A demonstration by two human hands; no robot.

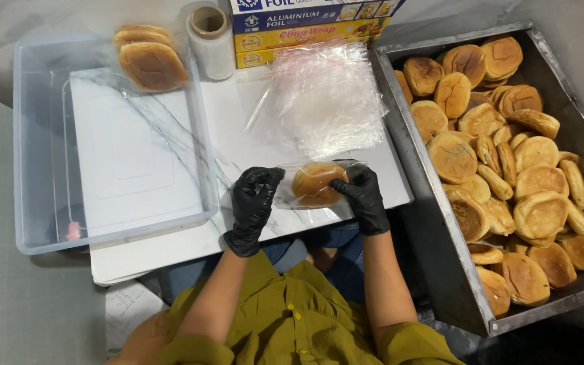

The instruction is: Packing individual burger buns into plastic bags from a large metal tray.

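Observation:
Both my hands wear black gloves. My left hand (253,203) and my right hand (361,196) hold a clear plastic bag (290,196) between them, with a golden-brown bun (313,184) inside it. The bag rests just above the front edge of a white board (238,115). A stack of empty clear bags (326,101) lies on the board just beyond my hands.
A metal tray (417,216) on the right is heaped with several buns (508,162). A clear plastic tub (35,149) on the left holds bagged buns (149,59) at its far corner. A cling film roll (211,40) and foil boxes (305,27) stand at the back.

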